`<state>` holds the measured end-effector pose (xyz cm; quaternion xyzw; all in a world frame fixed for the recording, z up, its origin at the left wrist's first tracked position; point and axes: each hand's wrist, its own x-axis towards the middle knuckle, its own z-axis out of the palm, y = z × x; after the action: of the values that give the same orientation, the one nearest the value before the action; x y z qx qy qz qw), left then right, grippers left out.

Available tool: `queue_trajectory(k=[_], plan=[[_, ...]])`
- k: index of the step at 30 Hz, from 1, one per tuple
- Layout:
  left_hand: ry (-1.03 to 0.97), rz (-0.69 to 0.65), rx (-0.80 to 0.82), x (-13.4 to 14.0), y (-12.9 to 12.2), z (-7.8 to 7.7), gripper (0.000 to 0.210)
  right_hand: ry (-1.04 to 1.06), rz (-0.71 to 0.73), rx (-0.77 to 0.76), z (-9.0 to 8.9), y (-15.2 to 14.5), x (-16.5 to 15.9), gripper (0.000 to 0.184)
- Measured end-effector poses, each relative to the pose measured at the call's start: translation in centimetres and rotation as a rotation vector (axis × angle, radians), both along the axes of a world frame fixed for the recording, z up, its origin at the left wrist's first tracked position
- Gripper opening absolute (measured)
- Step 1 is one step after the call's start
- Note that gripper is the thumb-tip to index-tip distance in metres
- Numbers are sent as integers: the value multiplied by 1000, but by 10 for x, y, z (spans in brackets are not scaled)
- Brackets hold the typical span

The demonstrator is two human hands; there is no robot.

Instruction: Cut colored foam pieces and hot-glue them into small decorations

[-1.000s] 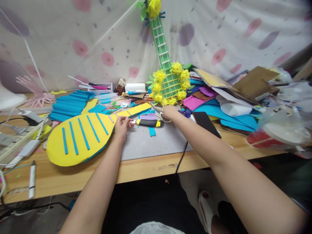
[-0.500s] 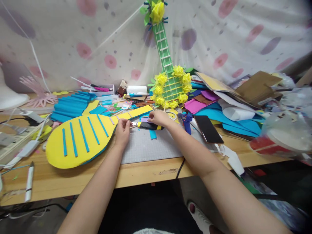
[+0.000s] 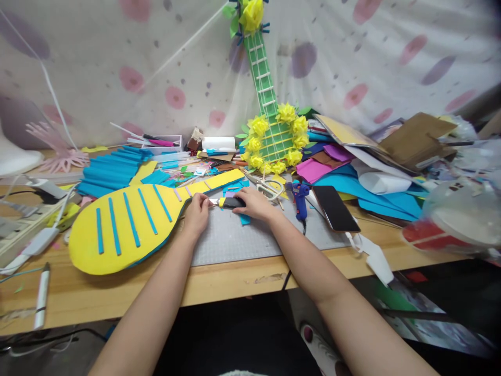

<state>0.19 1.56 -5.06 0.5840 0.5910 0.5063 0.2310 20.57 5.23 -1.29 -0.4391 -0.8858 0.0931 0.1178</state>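
My right hand (image 3: 255,202) is closed around the back end of a black-and-yellow utility knife (image 3: 230,202), its blade pointing left. My left hand (image 3: 197,211) is pinched at the blade's tip; what lies between its fingertips is too small to make out. Both hands are over a grey cutting mat (image 3: 230,245). Left of them lies a yellow, blue-edged guitar-shaped cutout (image 3: 84,235) with blue strips on its body and small lilac strips on its neck. Just behind the knife are blue and purple scraps (image 3: 231,193).
A blue glue gun (image 3: 300,198), scissors (image 3: 272,189) and a phone (image 3: 335,209) lie to the right. At the back stands a green guitar model (image 3: 266,99) with yellow flowers. Coloured sheets (image 3: 376,193) are piled at right, a marker (image 3: 42,297) is at left.
My right hand has come down and closed on the knife's handle. The scissors behind it show more now. My left hand stays pinched in nearly the same place.
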Motion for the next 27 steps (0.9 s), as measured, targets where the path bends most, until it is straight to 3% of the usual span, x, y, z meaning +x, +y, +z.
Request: queue_trajectory(k=[3,6,12,18,21,24,27], plan=[[93,106,49,-1,-6,9,10,72,-12,-16,0,0,3,40],[317,161,31,-1,-16,27,21,274,-73,-79,2,3,9,38],[1010,-17,-426,11,-13,56,26,566,-326,-61,3,9,11,33],[1275,-189,-552,17,8,67,35,413,-573,-133,0,8,5,36],[1303,-229,-574,12,16,68,42,347,-601,-192,-2,7,2,36],[1343,-253,-618,10,18,69,36,301,-597,-207,-3,7,0,38],[1381,-352,-608,11,18,79,33,257,-607,-182,-3,7,1,38]])
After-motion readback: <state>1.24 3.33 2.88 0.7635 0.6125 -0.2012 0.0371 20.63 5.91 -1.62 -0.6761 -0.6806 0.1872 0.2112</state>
